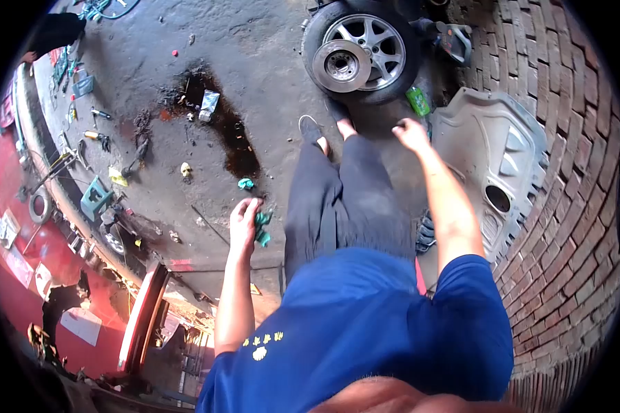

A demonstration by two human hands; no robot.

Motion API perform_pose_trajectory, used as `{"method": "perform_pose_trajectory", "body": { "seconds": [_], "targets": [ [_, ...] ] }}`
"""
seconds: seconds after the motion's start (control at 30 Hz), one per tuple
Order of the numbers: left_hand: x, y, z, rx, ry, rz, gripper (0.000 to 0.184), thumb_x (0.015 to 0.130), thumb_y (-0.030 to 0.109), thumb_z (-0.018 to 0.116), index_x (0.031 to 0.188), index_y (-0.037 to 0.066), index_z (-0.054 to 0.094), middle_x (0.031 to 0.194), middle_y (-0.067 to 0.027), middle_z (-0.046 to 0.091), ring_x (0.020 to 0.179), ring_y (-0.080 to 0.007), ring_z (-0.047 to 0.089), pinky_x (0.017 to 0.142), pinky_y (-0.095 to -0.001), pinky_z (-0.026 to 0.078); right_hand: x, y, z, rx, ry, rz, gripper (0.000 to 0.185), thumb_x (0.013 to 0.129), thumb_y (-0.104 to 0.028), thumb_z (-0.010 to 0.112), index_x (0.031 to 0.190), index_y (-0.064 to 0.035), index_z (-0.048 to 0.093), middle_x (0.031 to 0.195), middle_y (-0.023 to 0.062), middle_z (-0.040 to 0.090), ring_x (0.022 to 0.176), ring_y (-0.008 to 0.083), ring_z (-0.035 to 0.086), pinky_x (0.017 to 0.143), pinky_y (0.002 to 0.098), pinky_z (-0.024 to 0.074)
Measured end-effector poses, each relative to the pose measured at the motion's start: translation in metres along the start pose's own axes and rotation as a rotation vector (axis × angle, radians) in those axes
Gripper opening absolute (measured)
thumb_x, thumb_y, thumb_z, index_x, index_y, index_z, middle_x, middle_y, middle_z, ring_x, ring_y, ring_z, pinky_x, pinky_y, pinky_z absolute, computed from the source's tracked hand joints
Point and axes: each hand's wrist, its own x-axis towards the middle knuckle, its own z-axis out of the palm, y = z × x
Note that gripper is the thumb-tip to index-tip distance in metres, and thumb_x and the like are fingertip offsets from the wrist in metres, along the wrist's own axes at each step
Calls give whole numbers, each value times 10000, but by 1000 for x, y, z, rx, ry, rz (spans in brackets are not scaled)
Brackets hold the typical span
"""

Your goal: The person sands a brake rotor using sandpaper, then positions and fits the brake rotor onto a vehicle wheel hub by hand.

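Observation:
My left hand (244,219) hangs over the floor with its fingers curled together. A crumpled teal cloth or glove (262,229) shows right beside it; whether the hand grips it or it lies on the floor below, I cannot tell. Another teal crumpled scrap (246,184) lies a little ahead. My right hand (412,134) is closed, with something small and dark at its fingertips that I cannot make out. Ahead of my feet lies a wheel with a tyre (408,41), and a brake disc (324,65) rests on it. A green packet (417,101) sits near my right hand.
A dark oily stain (238,141) with a silvery packet (209,103) marks the floor. Tools and a teal stool (96,198) are at left, near red car bodywork (107,303). A grey moulded panel (461,131) leans by the brick wall (565,138). Another person's arm (31,56) shows far left.

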Motion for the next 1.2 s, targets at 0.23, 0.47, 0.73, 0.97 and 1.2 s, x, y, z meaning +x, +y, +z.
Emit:
{"method": "perform_pose_trajectory", "body": {
  "seconds": [0.23, 0.47, 0.73, 0.97, 1.2],
  "targets": [
    [57, -166, -28, 101, 115, -423, 373, 1060, 411, 703, 1065, 40, 746, 833, -13, 654, 655, -97, 567, 539, -279, 435, 187, -70, 135, -200, -96, -144, 937, 882, -410, 858, 1614, -34, 408, 1573, 219, 507, 1451, 381, 531, 1172, 475, 495],
    [44, -236, -40, 64, 275, -609, 281, 1074, 276, 664, 1050, 12, 757, 804, -3, 619, 646, -105, 588, 554, -284, 479, 293, -112, 196, -446, 242, 49, 801, 818, -440, 903, 1440, -67, 562, 1420, 177, 582, 1390, 357, 553, 1239, 552, 374],
    [60, -220, -22, 59, 234, -556, 262, 1076, 293, 693, 1023, 43, 749, 851, 6, 634, 698, -93, 585, 583, -281, 498, 318, -94, 195, -617, 243, -142, 749, 801, -359, 907, 1401, -67, 566, 1365, 140, 596, 1334, 315, 591, 1153, 528, 456],
    [57, -172, -4, -41, 175, -344, 254, 1074, 290, 697, 1032, 40, 711, 852, 23, 624, 740, -74, 549, 670, -270, 469, 271, -125, 84, -390, 187, -268, 733, 842, -429, 794, 1407, 3, 621, 1467, 271, 610, 1375, 406, 608, 1135, 486, 520],
    [69, -67, 26, -472, 24, -238, 458, 1049, 397, 723, 1310, 21, 697, 1127, -38, 718, 832, -139, 720, 628, -309, 596, 68, -177, -84, 409, -116, -364, 508, 1024, -417, 721, 1155, 72, 766, 889, 111, 772, 849, 124, 662, 776, 348, 551]
  ]
}}
